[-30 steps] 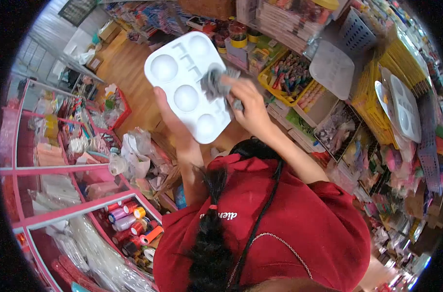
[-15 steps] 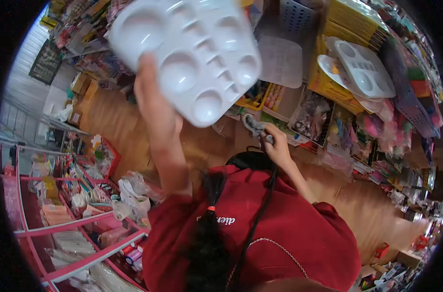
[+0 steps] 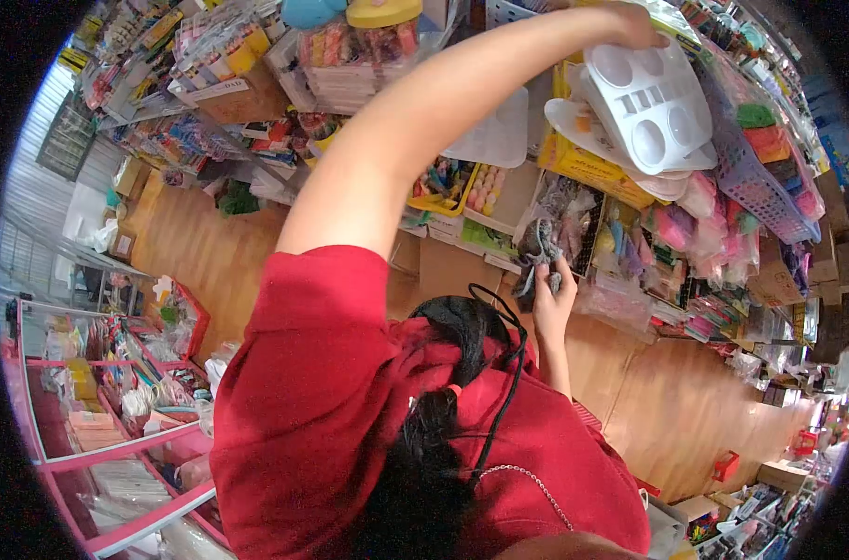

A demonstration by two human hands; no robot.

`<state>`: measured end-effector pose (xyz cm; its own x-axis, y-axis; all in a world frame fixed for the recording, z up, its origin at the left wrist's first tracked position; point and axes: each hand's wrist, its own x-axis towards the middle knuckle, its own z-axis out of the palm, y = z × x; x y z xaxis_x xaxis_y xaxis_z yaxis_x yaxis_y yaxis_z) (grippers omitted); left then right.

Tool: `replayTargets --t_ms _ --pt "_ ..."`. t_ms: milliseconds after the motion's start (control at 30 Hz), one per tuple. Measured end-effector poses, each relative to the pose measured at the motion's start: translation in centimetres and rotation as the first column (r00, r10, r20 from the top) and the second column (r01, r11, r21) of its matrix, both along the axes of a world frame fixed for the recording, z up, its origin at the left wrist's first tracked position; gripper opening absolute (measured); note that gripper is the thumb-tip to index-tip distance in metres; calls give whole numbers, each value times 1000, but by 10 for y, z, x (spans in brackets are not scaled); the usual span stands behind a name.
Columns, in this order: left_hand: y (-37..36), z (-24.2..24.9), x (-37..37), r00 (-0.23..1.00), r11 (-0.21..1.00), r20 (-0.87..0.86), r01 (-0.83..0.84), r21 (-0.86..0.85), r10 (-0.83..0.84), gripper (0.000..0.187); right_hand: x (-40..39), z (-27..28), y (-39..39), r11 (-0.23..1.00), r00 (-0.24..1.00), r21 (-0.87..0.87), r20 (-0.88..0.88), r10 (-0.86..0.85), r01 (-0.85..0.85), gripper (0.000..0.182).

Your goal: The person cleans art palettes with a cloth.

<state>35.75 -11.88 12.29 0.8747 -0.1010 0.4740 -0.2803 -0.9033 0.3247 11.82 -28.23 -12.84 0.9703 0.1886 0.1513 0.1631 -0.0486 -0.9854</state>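
Note:
My left arm stretches across the view, and my left hand (image 3: 630, 25) has its fingers bent at the upper edge of a white palette (image 3: 648, 103) with round wells. That palette lies on other white palettes and plates, over yellow packages (image 3: 588, 163). Part of the left hand's grip is hidden behind its back. Lower down, my right hand (image 3: 555, 287) is closed round a crumpled grey cloth (image 3: 539, 245), in front of a box of dark plastic-wrapped items (image 3: 574, 210).
A purple basket (image 3: 760, 191) of colourful goods stands right of the palettes. A translucent white lid (image 3: 499, 131) and a yellow tray (image 3: 443, 198) are left of them. Pink-edged shelves (image 3: 130, 448) stand at the lower left. Wooden floor (image 3: 186, 238) shows between the shelves.
My left hand has carried the white palette from the upper middle to the stack at the upper right. My right hand, with the grey cloth, is slightly further right.

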Motion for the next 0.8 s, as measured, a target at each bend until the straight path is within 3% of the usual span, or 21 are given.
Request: replayTargets --t_ms 133,167,367,467,533,600,667,733,800 --pt "-20 -10 2 999 991 15 -39 125 37 42 2 -6 -10 992 991 26 -56 -118 119 24" --pt "-28 -15 16 985 984 -163 -19 177 48 46 3 0 -12 993 993 36 -56 -107 109 23" --pt "-38 -38 27 994 972 108 -41 231 17 41 8 2 -17 991 993 91 -75 -90 97 23" --pt "-24 10 -55 994 990 89 -72 121 62 36 10 3 -21 989 991 103 -91 -97 106 25" --pt "10 -14 -69 886 996 455 77 54 -93 34 12 -3 -24 987 990 115 -98 -104 115 28" --pt "40 -50 -110 905 998 426 -48 38 27 30 18 -18 -30 983 989 130 -98 -114 126 31" --pt "66 -91 -141 966 998 248 -65 -9 65 29 18 -15 -31 979 984 149 -128 -123 141 36" --pt "80 -124 -163 999 973 41 -32 228 23 40 24 -24 -33 977 980 144 -143 -136 156 37" --pt "87 -165 -173 997 881 66 -68 468 42 60 25 -11 -30 981 973 134 -202 -114 143 40"
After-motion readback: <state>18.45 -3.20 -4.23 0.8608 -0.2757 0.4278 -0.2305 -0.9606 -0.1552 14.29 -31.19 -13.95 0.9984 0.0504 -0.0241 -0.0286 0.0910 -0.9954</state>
